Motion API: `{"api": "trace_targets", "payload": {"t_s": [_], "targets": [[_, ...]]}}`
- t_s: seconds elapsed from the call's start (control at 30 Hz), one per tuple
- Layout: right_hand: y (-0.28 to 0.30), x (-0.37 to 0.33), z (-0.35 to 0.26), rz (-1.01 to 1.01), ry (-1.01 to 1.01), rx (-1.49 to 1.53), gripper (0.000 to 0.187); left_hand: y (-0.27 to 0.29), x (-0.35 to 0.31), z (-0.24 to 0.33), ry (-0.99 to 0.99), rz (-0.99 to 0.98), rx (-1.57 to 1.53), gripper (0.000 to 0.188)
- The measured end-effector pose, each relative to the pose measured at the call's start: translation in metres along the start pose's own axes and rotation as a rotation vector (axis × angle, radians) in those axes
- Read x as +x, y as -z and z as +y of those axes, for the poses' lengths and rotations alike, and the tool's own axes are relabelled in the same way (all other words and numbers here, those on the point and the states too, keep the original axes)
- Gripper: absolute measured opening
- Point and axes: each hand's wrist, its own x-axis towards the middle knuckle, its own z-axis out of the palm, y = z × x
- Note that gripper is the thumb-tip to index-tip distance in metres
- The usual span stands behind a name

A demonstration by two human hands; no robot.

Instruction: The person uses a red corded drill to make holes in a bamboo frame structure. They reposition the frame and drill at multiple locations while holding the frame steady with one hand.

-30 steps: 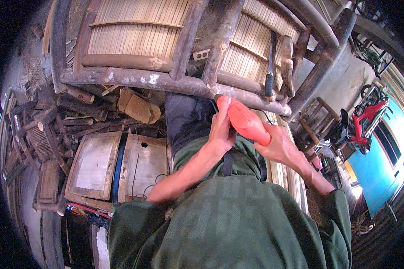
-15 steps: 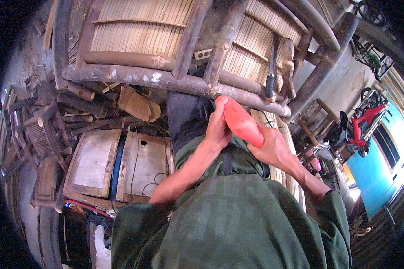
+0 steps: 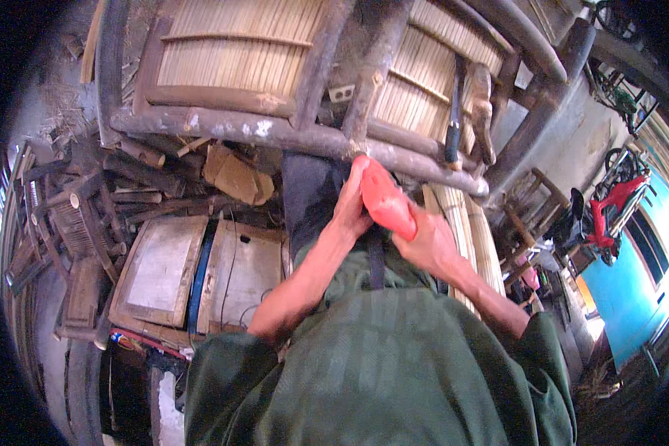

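Both my hands are closed on a red power tool (image 3: 386,202), which looks like a drill. My left hand (image 3: 351,202) wraps the left side of its front end, the thumb lying along the top. At the rear, my right hand (image 3: 430,241) grips the body. The tool's front meets the near rail (image 3: 290,136) of a dark pole frame, at the joint with an upright pole (image 3: 375,74); its tip is hidden. Right of that joint, a knife with a black handle (image 3: 452,141) and a rough wooden mallet (image 3: 482,111) lie on the frame's slatted panel (image 3: 420,67).
White panels in wooden frames (image 3: 160,271) lie at my left, a thin cable across them. Beyond are a torn cardboard piece (image 3: 234,178), stacked poles and a small wooden chair (image 3: 82,215). A red motorbike (image 3: 617,204) stands at the right; pale bamboo strips (image 3: 461,223) lie beside my right arm.
The tool's rear end has swung left with my right hand, so the tool points more straight ahead. Its front stays at the same joint. The whole view has shifted slightly.
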Motion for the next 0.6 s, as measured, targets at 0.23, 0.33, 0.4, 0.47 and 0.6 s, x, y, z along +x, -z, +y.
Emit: {"api": "trace_targets", "payload": {"t_s": [0.23, 0.33, 0.4, 0.47, 0.6], "targets": [[0.002, 0.004, 0.002, 0.010, 0.064, 0.049, 0.061, -0.005, 0.002, 0.002, 0.014, 0.060, -0.010, 0.046], [0.004, -0.004, 0.004, -0.019, 0.052, 0.050, 0.065, -0.009, -0.003, 0.002, 0.055, 0.039, -0.053, 0.046], [0.008, -0.011, 0.002, -0.039, 0.044, 0.030, 0.067, -0.017, -0.013, 0.001, 0.058, 0.052, -0.021, 0.046], [0.013, -0.019, -0.003, -0.046, 0.029, 0.043, 0.069, -0.022, -0.019, 0.000, 0.070, 0.057, -0.030, 0.046], [0.027, -0.035, -0.021, -0.044, 0.058, 0.051, 0.068, -0.033, -0.037, 0.001, 0.064, 0.036, -0.076, 0.049]]}}
